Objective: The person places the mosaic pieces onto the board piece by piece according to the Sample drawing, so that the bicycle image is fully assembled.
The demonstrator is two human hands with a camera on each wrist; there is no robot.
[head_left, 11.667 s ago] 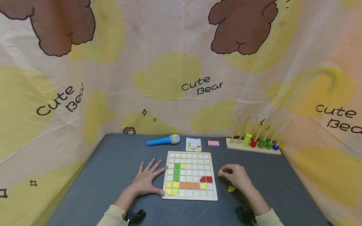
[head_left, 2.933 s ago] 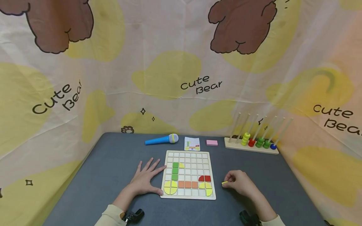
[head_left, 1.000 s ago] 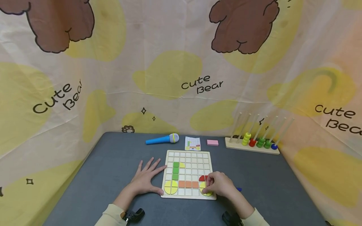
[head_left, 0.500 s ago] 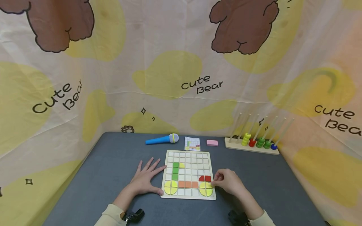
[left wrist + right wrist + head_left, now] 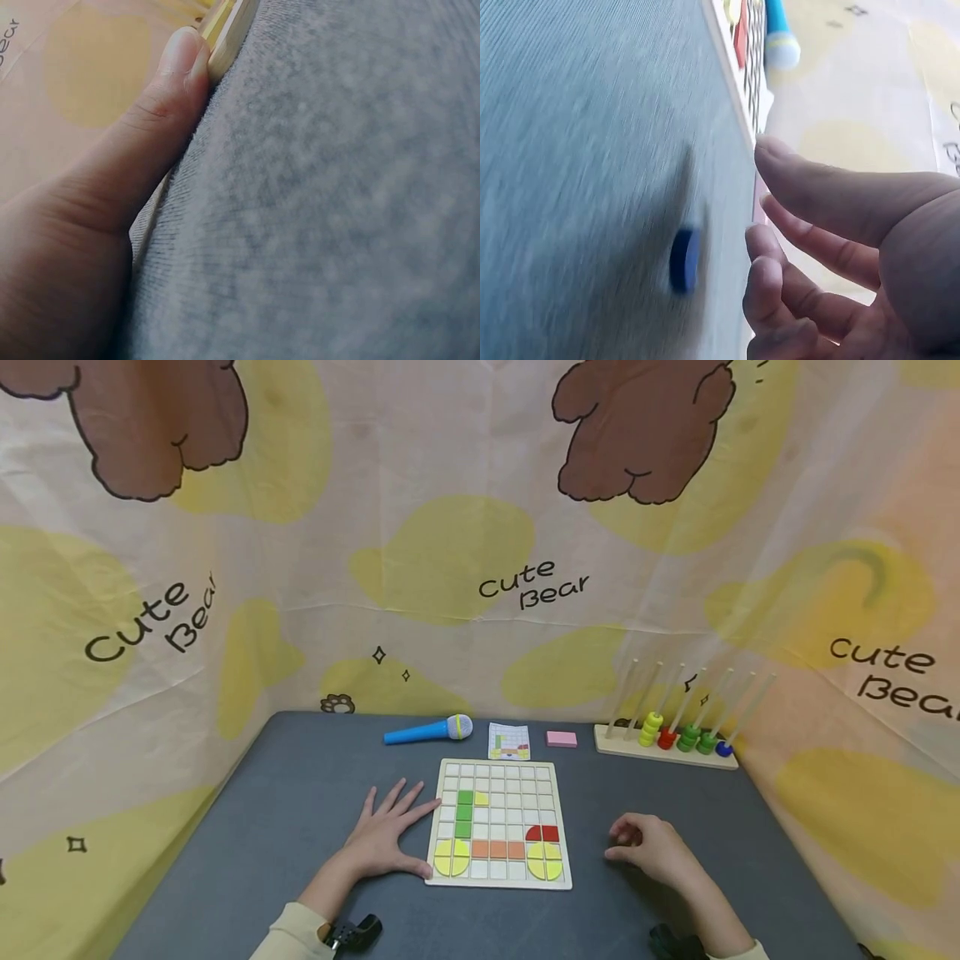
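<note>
My left hand (image 5: 382,839) lies with spread fingers on the table, thumb and index fingertip at the left edge of the white grid board (image 5: 495,881). In the left wrist view the thumb (image 5: 150,112) presses against the board's pale rim. Coloured tiles sit on the grid: a green column (image 5: 465,814), an orange row (image 5: 498,849), a red pair (image 5: 543,833), a left yellow circle (image 5: 452,858) and a right yellow circle (image 5: 544,862). My right hand (image 5: 652,852) hovers right of the board, fingers loosely bent and holding nothing. Below it lies a small blue piece (image 5: 684,261), hidden in the head view.
Behind the board are a blue toy microphone (image 5: 427,729), a pattern card (image 5: 509,742) and a pink block (image 5: 561,739). A wooden peg stand (image 5: 666,747) with coloured rings stands at the back right. A printed cloth (image 5: 450,568) hangs behind the table (image 5: 300,793).
The right hand placed yellow quarter pieces, making the right yellow circle whole, then moved right, off the board, to above the blue piece. The left hand stayed at the board's edge.
</note>
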